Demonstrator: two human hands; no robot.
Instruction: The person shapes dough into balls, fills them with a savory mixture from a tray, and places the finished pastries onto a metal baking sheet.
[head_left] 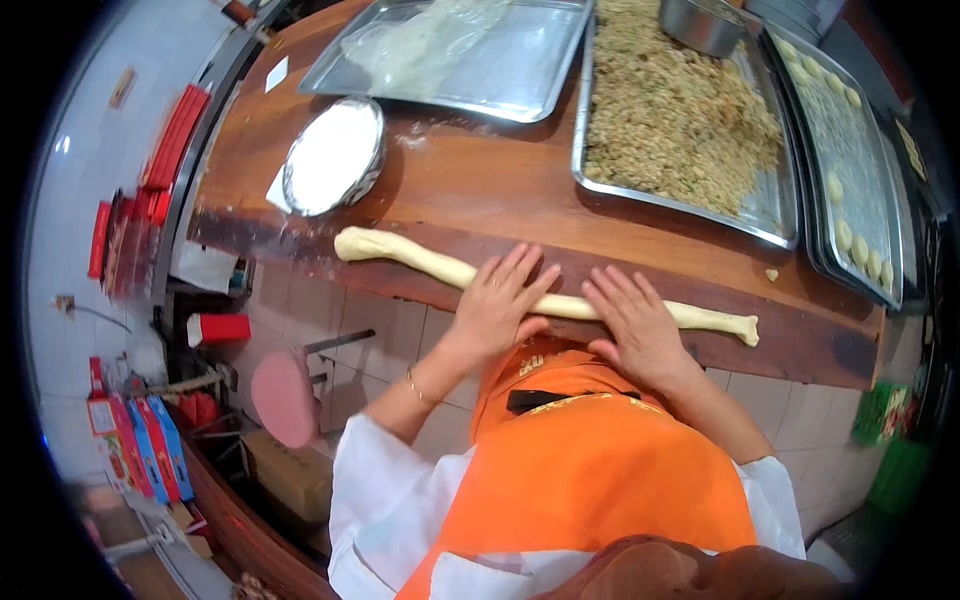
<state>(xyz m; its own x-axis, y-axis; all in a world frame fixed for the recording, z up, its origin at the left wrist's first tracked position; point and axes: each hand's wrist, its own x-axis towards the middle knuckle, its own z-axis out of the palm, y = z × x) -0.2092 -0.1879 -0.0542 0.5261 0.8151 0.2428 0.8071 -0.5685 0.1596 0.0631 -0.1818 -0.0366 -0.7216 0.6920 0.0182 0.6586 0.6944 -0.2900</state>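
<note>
A long pale rope of dough lies crosswise near the front edge of the wooden table. Its left end is thicker and rounded, and the right end flares a little. My left hand rests flat on the rope left of its middle, fingers stretched out and pointing away from me. Just to the right, my right hand lies on the same rope with its fingers extended. Between the two hands a short stretch of dough shows. Neither hand is wrapped around it.
A metal bowl of white flour stands at the left. Behind are a tray with plastic sheeting and a tray of crumbly brown filling holding a metal pot. Stacked trays with small dough pieces sit far right. A pink stool stands below left.
</note>
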